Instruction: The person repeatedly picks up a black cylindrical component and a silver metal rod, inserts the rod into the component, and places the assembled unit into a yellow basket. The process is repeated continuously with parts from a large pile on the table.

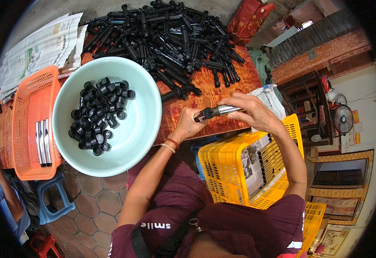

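Both of my hands hold a silver-and-black tube [226,109] above the table's front edge. My left hand [188,122] is closed around its black end. My right hand [254,112] grips the silver part between thumb and fingers. What sits inside the left fist is partly hidden. To the left, a pale green basin [136,120] holds many small black caps [104,101]. Behind my hands lies a large heap of black tubular parts [166,34]. Near my right forearm stands a yellow crate [218,172] with newspaper and rows of black-ended tubes in it.
An orange basket [24,124] with a few silver tubes [43,142] stands left of the basin. Newspapers [41,51] lie behind it on the red table [248,77]. A red bag [250,19] is at the back. Another person's arm [8,193] shows at far left, by a blue stool [52,198].
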`<state>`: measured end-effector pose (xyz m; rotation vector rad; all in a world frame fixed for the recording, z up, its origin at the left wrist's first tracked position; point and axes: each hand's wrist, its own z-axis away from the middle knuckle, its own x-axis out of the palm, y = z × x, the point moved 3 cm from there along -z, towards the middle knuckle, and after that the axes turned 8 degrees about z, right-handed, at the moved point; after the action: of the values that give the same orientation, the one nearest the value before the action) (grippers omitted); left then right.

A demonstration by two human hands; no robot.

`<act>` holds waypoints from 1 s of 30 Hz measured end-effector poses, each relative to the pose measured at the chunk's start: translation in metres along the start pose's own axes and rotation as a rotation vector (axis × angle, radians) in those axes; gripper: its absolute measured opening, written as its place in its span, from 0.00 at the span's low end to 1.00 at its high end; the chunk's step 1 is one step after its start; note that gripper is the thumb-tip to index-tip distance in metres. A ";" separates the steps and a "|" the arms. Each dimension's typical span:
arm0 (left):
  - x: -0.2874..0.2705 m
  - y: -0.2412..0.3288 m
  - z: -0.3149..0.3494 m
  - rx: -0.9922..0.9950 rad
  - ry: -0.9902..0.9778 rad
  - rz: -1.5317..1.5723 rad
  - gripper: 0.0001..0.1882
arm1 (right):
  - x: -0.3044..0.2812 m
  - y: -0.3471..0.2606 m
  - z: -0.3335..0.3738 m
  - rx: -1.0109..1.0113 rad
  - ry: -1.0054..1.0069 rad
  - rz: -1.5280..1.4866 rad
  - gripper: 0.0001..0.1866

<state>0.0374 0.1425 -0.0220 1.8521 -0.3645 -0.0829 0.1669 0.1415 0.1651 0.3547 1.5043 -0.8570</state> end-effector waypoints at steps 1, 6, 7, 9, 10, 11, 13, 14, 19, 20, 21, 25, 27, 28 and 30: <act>0.000 -0.001 0.000 -0.005 -0.003 0.000 0.10 | -0.001 -0.001 0.000 -0.003 -0.001 0.016 0.19; -0.001 -0.002 0.001 -0.011 -0.001 -0.016 0.10 | -0.004 -0.007 -0.001 0.010 -0.008 0.056 0.20; -0.001 -0.003 0.000 -0.007 -0.005 -0.020 0.09 | -0.005 -0.008 -0.002 0.013 -0.012 0.063 0.20; -0.001 -0.002 0.001 -0.004 -0.007 -0.019 0.08 | -0.007 -0.011 -0.003 0.012 -0.010 0.082 0.20; -0.001 -0.001 0.000 -0.004 -0.004 -0.015 0.08 | -0.009 -0.013 -0.003 0.009 -0.003 0.094 0.20; 0.000 0.000 0.000 -0.004 -0.001 -0.011 0.08 | -0.010 -0.014 -0.002 0.005 0.004 0.107 0.20; 0.000 0.002 0.000 -0.007 -0.006 -0.001 0.08 | -0.010 -0.013 -0.001 0.014 0.009 0.106 0.20; 0.000 0.002 0.000 -0.009 -0.009 0.004 0.08 | -0.010 -0.013 0.000 0.018 0.011 0.106 0.20; -0.001 0.002 0.000 0.008 -0.006 -0.015 0.08 | -0.009 -0.014 0.000 0.018 0.013 0.111 0.20; -0.001 0.002 0.000 0.011 -0.007 -0.019 0.08 | -0.008 -0.014 0.000 0.020 0.014 0.115 0.20; -0.001 0.002 0.000 0.008 -0.006 -0.017 0.08 | -0.008 -0.014 0.000 0.016 0.018 0.118 0.20; -0.002 0.006 0.001 -0.001 0.006 -0.010 0.08 | -0.011 -0.019 -0.001 0.024 -0.005 0.127 0.19; -0.002 0.006 0.001 -0.003 0.007 -0.013 0.08 | -0.014 -0.023 -0.003 0.038 -0.030 0.135 0.19; -0.001 0.004 0.000 -0.004 0.002 -0.019 0.08 | -0.015 -0.023 -0.003 0.044 -0.040 0.143 0.18; 0.000 0.001 0.000 0.001 -0.001 -0.028 0.08 | -0.017 -0.027 -0.004 0.049 -0.060 0.179 0.18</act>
<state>0.0370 0.1419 -0.0212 1.8581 -0.3398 -0.1024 0.1476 0.1306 0.1891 0.4878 1.3756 -0.7564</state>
